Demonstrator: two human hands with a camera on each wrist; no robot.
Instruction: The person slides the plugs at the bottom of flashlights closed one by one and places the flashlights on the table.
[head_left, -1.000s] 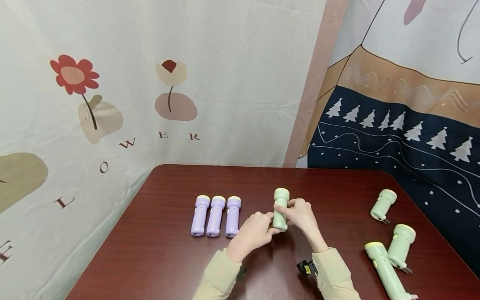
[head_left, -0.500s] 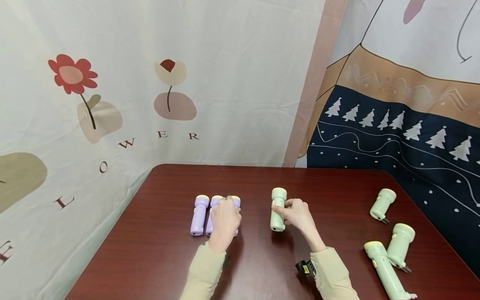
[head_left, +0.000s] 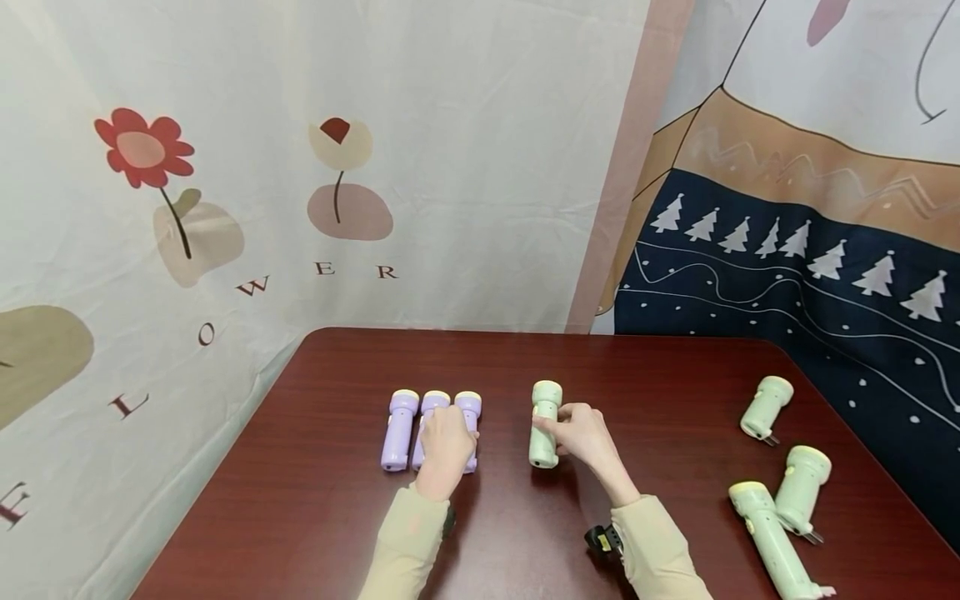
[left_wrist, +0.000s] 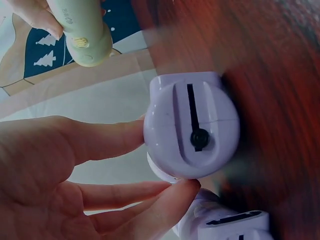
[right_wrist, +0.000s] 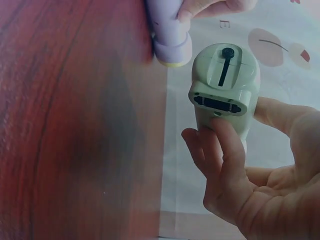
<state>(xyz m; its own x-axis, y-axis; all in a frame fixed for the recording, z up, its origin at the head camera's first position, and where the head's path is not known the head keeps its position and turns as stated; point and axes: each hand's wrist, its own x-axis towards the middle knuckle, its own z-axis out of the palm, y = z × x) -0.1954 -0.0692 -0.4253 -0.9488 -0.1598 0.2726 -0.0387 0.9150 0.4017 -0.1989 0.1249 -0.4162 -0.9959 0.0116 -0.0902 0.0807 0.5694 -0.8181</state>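
Observation:
My left hand (head_left: pixel 445 442) grips the rightmost of three purple flashlights (head_left: pixel 469 406) standing side by side in a row. The left wrist view shows thumb and fingers on either side of its rounded end (left_wrist: pixel 165 125), which has a black slot. Most of the middle purple flashlight (head_left: pixel 435 402) is hidden behind this hand; the left one (head_left: pixel 400 433) shows in full. To the right, my right hand (head_left: pixel 587 435) holds a pale green flashlight (head_left: pixel 544 429) with its yellow-rimmed head pointing away. In the right wrist view, fingers wrap around the green body (right_wrist: pixel 225 75).
Two short green flashlights with plug prongs, one farther back (head_left: pixel 767 408) and one nearer (head_left: pixel 802 487), lie at the right of the dark red table (head_left: pixel 360 533). A longer green flashlight (head_left: pixel 772 537) lies beside the nearer one. Printed cloth (head_left: pixel 480 167) hangs behind.
My left hand has left the green flashlight and moved left to the rightmost purple one. My right hand has shifted slightly left with the green flashlight.

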